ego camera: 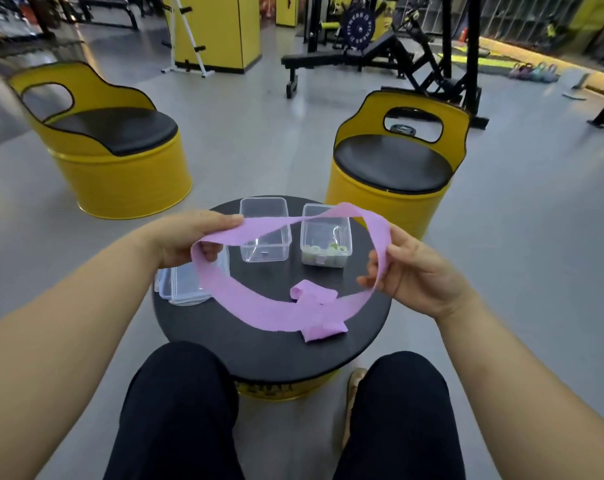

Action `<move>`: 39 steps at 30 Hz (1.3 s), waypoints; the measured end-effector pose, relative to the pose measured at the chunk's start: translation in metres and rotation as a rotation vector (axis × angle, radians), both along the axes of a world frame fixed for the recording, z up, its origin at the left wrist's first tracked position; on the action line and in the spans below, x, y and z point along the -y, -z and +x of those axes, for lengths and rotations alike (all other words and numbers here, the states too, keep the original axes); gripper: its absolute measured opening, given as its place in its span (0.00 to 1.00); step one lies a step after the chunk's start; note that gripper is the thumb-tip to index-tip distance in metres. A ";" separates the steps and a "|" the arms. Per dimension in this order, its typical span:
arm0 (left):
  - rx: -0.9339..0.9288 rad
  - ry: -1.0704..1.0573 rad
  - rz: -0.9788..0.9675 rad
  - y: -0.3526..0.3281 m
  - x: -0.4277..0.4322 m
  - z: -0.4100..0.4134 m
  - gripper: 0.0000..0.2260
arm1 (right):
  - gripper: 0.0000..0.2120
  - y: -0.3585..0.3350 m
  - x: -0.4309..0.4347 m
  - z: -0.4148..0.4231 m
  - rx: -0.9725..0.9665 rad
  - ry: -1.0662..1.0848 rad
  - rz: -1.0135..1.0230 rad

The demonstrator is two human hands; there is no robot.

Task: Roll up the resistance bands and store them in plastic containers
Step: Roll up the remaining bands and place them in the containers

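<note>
I've got the pink band spread as an open loop over the surface, my left hand pinching one side and my right hand the other, probably to untwist it before rolling. Its low side sags onto a crumpled pink lump; I can't tell if that's the same band. Behind it sit an empty container and a second container holding green rolls

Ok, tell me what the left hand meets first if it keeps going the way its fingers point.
Probably the empty clear box, right past the fingertips of the left hand; the hand may be high enough to pass over it.
</note>
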State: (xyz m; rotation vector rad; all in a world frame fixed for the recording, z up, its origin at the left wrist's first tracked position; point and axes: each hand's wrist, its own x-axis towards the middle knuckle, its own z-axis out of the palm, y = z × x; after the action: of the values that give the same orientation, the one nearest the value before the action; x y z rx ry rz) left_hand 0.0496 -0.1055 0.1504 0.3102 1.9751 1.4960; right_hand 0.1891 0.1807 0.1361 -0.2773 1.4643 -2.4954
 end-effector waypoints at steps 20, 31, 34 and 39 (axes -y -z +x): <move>-0.339 0.362 -0.437 0.007 -0.052 0.048 0.15 | 0.06 -0.045 0.005 0.018 -0.078 0.011 0.275; -0.117 0.579 0.223 0.000 -0.109 0.087 0.05 | 0.13 -0.066 -0.012 0.025 -0.034 0.214 0.178; -0.081 0.580 0.269 0.004 -0.114 0.092 0.04 | 0.08 -0.065 -0.019 0.030 0.005 0.237 0.149; 0.014 0.437 0.296 0.007 -0.125 0.095 0.12 | 0.10 -0.058 -0.017 0.032 0.116 0.285 0.069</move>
State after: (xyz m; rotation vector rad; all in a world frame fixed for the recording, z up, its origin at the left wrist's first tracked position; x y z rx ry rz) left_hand 0.1448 0.0195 0.1431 0.7988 1.5403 1.4825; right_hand 0.2209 0.1973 0.1945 0.0938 1.6371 -2.6161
